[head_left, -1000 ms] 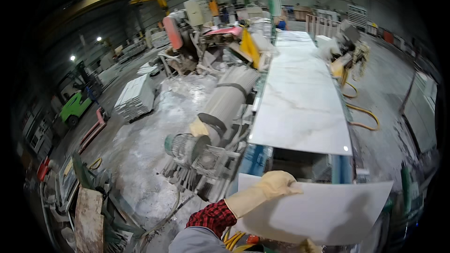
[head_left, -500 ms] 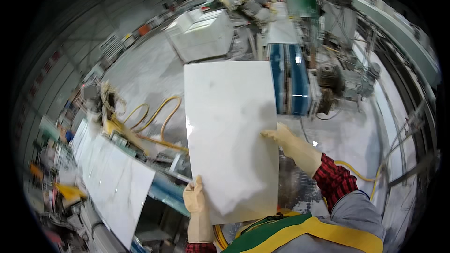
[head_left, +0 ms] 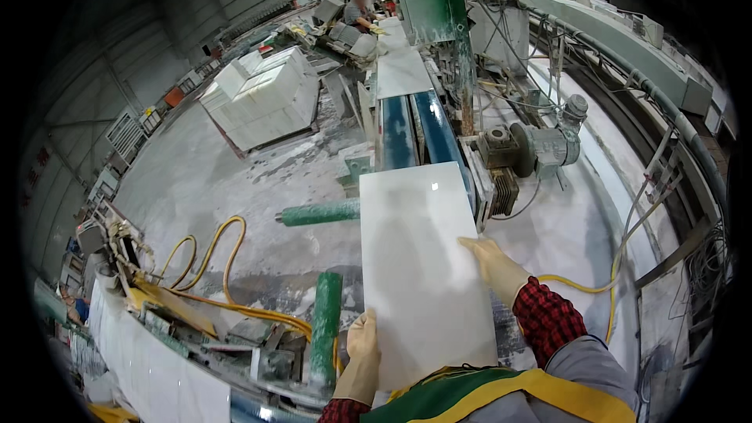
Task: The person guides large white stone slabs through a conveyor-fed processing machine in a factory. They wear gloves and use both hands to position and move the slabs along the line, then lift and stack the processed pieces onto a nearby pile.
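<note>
A large white polished slab [head_left: 427, 290], like a stone tile, is held in front of my body, with dull reflections on its face. My left hand [head_left: 362, 345], in a cream glove, is closed on the slab's left edge near the lower end. Farther up on the opposite edge, my right hand [head_left: 492, 265] grips it, also gloved, with fingertips over the top face and the rest of the fingers hidden underneath. The far end of the slab overlaps the blue belts [head_left: 398, 135] of a conveyor from my viewpoint; I cannot tell whether they touch.
Another pale slab [head_left: 395, 70] lies farther along the conveyor. A motor [head_left: 548, 145] juts out at its right. Green rollers [head_left: 325, 321] and a yellow hose [head_left: 227, 298] are left of me. Stacked white slabs [head_left: 266, 102] stand beyond, and a person [head_left: 359, 9] is at the far end.
My view has turned right. The slab, still in both hands, now lines up with the conveyor belts, its far end nearer to them.
</note>
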A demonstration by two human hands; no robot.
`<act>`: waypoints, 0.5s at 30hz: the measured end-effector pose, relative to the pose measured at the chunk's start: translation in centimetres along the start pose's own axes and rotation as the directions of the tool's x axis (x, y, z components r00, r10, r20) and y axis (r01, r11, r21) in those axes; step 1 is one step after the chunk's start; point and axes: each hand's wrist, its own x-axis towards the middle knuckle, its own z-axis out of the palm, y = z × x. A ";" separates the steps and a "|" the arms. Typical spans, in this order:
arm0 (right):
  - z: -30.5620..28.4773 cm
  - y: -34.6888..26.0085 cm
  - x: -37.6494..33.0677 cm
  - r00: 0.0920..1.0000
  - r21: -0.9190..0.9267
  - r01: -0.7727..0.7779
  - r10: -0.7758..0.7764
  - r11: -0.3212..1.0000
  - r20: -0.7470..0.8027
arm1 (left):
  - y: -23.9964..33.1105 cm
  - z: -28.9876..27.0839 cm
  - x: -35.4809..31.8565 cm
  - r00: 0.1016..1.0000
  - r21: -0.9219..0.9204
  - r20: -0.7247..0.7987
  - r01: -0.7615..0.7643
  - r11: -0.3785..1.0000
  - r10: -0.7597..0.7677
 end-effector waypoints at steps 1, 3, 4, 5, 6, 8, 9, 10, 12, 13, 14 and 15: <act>0.2 0.3 1.3 0.999 -0.001 -0.032 0.032 0.999 0.020 | -0.9 0.0 2.8 1.000 0.051 0.001 0.017 0.999 -0.017; 1.7 3.0 4.4 0.998 -0.071 -0.048 0.052 0.996 0.046 | 0.1 0.9 7.3 1.000 0.119 0.026 -0.005 0.993 0.002; 3.0 7.2 5.0 0.997 -0.152 -0.038 0.048 0.988 0.064 | 0.9 2.4 8.7 0.998 0.127 0.058 -0.032 0.991 0.025; 3.7 9.9 5.8 0.994 -0.222 -0.020 0.043 0.975 0.099 | 1.6 3.5 9.5 0.996 0.132 0.074 -0.049 0.990 0.040; 3.5 10.0 6.5 0.992 -0.246 -0.061 0.086 0.967 0.089 | 3.9 4.7 9.5 0.999 0.264 0.053 -0.020 0.964 0.007; 1.9 7.7 8.7 0.986 -0.282 -0.142 0.162 0.949 0.048 | 10.4 7.1 9.4 1.000 0.521 0.004 0.024 0.853 -0.030; 1.4 6.5 10.8 0.983 -0.222 -0.158 0.175 0.962 0.061 | 7.5 5.9 13.0 0.996 0.607 0.050 -0.088 0.790 0.072; 0.9 5.9 12.4 0.977 -0.164 -0.185 0.199 0.969 0.073 | 6.7 5.8 15.1 0.994 0.594 0.066 -0.109 0.797 0.087; 1.6 6.4 15.6 0.982 -0.124 -0.160 0.170 0.979 0.076 | 6.6 5.8 17.9 0.988 0.555 0.078 -0.153 0.818 0.132; 1.6 7.5 16.2 0.990 -0.148 -0.117 0.127 0.982 0.059 | 8.2 6.6 18.1 0.996 0.540 0.083 -0.072 0.839 0.032; 1.8 8.5 16.7 0.996 -0.172 -0.069 0.078 0.983 0.048 | 10.8 7.7 17.5 0.994 0.519 0.086 0.014 0.855 -0.068; 1.8 8.0 18.0 0.952 0.151 -0.305 0.304 0.940 0.033 | 12.6 8.0 17.7 0.986 0.486 0.065 0.106 0.868 -0.157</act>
